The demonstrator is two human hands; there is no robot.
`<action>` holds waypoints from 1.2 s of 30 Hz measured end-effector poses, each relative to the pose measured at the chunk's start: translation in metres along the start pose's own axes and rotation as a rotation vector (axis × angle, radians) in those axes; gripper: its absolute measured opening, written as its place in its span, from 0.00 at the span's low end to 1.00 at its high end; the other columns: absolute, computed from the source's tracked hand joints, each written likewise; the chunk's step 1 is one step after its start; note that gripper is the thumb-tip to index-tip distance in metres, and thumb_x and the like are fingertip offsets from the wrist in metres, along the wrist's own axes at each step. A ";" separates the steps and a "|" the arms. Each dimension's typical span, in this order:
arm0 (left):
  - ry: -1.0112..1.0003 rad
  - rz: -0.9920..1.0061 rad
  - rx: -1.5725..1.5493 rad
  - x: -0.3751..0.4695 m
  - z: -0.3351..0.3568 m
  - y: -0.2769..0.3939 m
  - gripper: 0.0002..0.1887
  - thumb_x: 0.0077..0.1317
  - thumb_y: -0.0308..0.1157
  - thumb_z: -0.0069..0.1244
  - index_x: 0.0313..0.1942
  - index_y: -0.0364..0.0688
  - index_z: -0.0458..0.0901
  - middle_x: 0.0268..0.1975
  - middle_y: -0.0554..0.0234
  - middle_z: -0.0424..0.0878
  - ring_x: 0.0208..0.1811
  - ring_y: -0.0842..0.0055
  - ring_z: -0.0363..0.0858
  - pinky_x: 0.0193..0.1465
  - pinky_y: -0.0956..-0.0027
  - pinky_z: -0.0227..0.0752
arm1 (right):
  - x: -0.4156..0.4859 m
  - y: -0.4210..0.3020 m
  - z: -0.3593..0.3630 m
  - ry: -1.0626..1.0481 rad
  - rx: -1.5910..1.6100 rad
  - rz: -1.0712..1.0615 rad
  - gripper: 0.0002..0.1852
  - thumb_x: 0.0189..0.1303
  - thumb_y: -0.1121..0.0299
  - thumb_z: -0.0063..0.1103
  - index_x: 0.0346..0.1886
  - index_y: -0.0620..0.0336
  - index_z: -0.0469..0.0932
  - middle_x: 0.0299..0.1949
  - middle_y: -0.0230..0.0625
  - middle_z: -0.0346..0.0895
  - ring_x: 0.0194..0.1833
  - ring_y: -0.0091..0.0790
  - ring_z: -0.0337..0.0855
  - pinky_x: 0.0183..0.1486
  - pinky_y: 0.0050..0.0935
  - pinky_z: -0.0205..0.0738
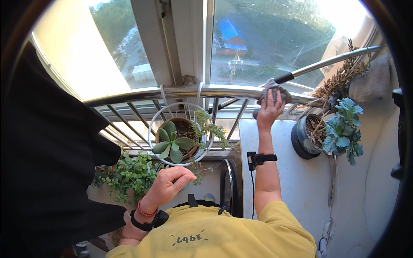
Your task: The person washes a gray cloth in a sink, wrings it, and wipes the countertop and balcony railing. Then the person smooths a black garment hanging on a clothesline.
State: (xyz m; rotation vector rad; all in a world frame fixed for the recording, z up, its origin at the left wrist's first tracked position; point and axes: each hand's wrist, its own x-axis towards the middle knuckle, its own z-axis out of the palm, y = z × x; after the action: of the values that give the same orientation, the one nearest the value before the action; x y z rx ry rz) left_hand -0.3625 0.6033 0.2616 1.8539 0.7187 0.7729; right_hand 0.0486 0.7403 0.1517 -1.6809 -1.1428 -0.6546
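My right hand (pixel 271 108) stretches forward and presses a grey cloth (pixel 273 86) onto the polished metal handrail (pixel 229 91) in front of the window. The cloth is bunched over the rail, and part of it hangs below my fingers. My left hand (pixel 171 181) hovers before my body with its fingers curled together and nothing visible in it. Just beyond it, a potted succulent (pixel 173 143) with thick leaves sits inside a white ring holder (pixel 151 129) hooked over the rail. A small-leaved trailing plant (pixel 206 127) spills from the holder's right side.
Below my right arm is a white cabinet top (pixel 290 180). A blue-grey pot (pixel 303 137) with a leafy plant (pixel 343 129) stands at its right. A metal pole (pixel 335 61) slants behind the rail. Black fabric (pixel 48 145) hangs at left, beside a bushy green plant (pixel 132 174).
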 end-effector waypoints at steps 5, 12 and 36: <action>0.005 -0.005 -0.013 -0.004 -0.002 0.006 0.08 0.73 0.29 0.52 0.39 0.33 0.85 0.35 0.58 0.86 0.36 0.70 0.83 0.41 0.70 0.76 | -0.021 -0.084 0.001 -0.157 0.025 -0.221 0.23 0.61 0.71 0.65 0.60 0.35 0.83 0.67 0.26 0.73 0.72 0.50 0.63 0.68 0.57 0.54; 0.088 -0.044 -0.021 -0.027 -0.010 0.010 0.09 0.73 0.30 0.52 0.39 0.33 0.85 0.35 0.59 0.86 0.35 0.73 0.83 0.41 0.71 0.75 | 0.052 -0.133 -0.014 -0.431 0.569 -0.399 0.19 0.54 0.78 0.66 0.49 0.46 0.87 0.54 0.35 0.84 0.56 0.45 0.82 0.55 0.41 0.77; 0.326 -0.074 -0.034 -0.071 -0.035 0.001 0.12 0.76 0.33 0.49 0.39 0.32 0.85 0.36 0.60 0.86 0.38 0.76 0.83 0.43 0.73 0.75 | 0.089 -0.240 0.015 -1.185 -0.042 -0.990 0.32 0.54 0.81 0.59 0.55 0.23 0.85 0.69 0.32 0.71 0.67 0.42 0.73 0.66 0.42 0.71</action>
State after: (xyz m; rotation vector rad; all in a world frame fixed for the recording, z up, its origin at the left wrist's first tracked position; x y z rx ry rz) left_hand -0.4336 0.5686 0.2605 1.6785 0.9674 1.0452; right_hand -0.1330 0.8115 0.3186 -1.4081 -2.8908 -0.1541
